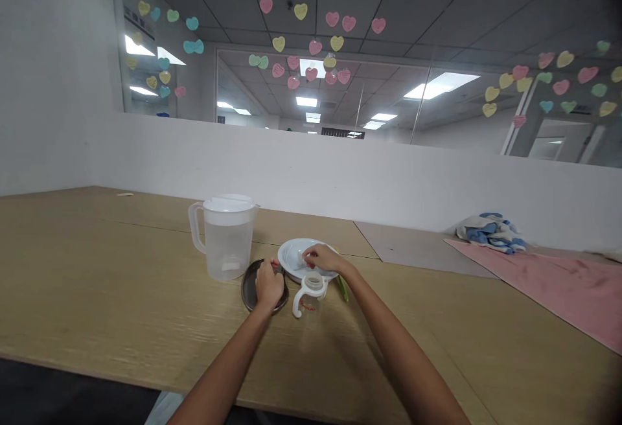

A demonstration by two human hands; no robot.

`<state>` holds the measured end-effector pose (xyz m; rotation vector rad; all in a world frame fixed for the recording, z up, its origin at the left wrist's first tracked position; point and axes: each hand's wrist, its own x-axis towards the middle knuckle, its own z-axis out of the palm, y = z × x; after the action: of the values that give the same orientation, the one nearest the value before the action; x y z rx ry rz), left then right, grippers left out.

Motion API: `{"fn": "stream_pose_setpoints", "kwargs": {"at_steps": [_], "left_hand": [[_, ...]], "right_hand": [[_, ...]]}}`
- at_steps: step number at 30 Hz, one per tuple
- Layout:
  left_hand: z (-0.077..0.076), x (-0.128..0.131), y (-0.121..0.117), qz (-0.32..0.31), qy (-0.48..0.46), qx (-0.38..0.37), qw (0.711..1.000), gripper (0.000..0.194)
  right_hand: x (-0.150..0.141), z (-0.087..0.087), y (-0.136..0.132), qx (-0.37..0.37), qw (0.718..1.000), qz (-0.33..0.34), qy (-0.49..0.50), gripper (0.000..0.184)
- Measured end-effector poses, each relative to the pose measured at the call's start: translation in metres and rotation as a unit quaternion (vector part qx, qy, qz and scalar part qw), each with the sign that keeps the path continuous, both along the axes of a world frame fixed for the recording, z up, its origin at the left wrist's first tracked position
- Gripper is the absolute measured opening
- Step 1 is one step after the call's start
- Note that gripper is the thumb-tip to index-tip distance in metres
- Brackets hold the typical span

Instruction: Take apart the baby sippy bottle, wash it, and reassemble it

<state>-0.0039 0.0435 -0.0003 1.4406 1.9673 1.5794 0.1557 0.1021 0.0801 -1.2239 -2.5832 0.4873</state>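
My left hand [270, 284] is closed above a dark round dish [249, 286], its fingers curled; whatever they hold is hidden. Over a white plate [287, 250], my right hand [322, 257] pinches a small translucent piece [300, 259] that looks like a bottle nipple. A clear baby bottle [311, 303] with a white handled collar [302, 291] and red print stands uncapped between my forearms, in front of the plate. Part of a green object [343, 289] shows beside the plate, under my right wrist.
A lidded translucent pitcher [228, 243] stands left of the dark dish. On the right lie a pink cloth [549, 286] and a crumpled blue-and-white cloth [492, 233]. A white low wall [311, 172] with glass above borders the wooden table [121, 289].
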Motion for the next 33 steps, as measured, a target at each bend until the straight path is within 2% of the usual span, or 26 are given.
{"fn": "stream_pose_setpoints", "kwargs": {"at_steps": [3,5,6,8,12,20,22,25,27,29,33], "left_hand": [[-0.001,0.0,0.001,0.005,-0.015,0.013,1.0,0.03],[0.001,-0.001,0.0,0.019,-0.027,0.032,0.999,0.031],[0.002,-0.001,-0.001,0.027,-0.033,0.044,0.998,0.03],[0.005,-0.002,-0.004,0.042,-0.043,0.07,0.996,0.03],[0.009,-0.001,-0.008,0.058,-0.056,0.115,0.99,0.03],[0.012,0.002,-0.011,0.054,-0.106,0.192,0.974,0.022],[0.013,0.003,-0.012,0.054,-0.11,0.203,0.971,0.02],[0.015,0.004,-0.014,0.048,-0.118,0.211,0.969,0.019],[0.016,0.005,-0.015,0.043,-0.12,0.211,0.969,0.019],[0.017,0.005,-0.016,0.039,-0.117,0.209,0.97,0.019],[0.017,0.007,-0.019,0.01,-0.112,0.224,0.968,0.018]], "right_hand": [[-0.003,0.012,0.0,-0.001,0.984,-0.025,0.174,0.032],[-0.003,0.024,-0.006,-0.035,0.945,-0.013,0.325,0.033],[-0.002,0.031,-0.01,-0.056,0.926,0.005,0.374,0.035],[0.0,0.044,-0.022,-0.095,0.908,0.043,0.406,0.039],[0.006,0.06,-0.042,-0.162,0.927,0.09,0.327,0.039],[0.008,0.055,-0.044,-0.205,0.949,0.132,0.201,0.033],[0.01,0.055,-0.043,-0.199,0.955,0.146,0.166,0.028],[0.016,0.056,-0.042,-0.14,0.972,0.159,0.097,0.023],[0.021,0.056,-0.039,-0.125,0.979,0.153,0.058,0.029],[0.026,0.056,-0.037,-0.145,0.977,0.15,0.042,0.041],[0.027,0.053,-0.033,-0.166,0.972,0.158,0.057,0.052]]}}
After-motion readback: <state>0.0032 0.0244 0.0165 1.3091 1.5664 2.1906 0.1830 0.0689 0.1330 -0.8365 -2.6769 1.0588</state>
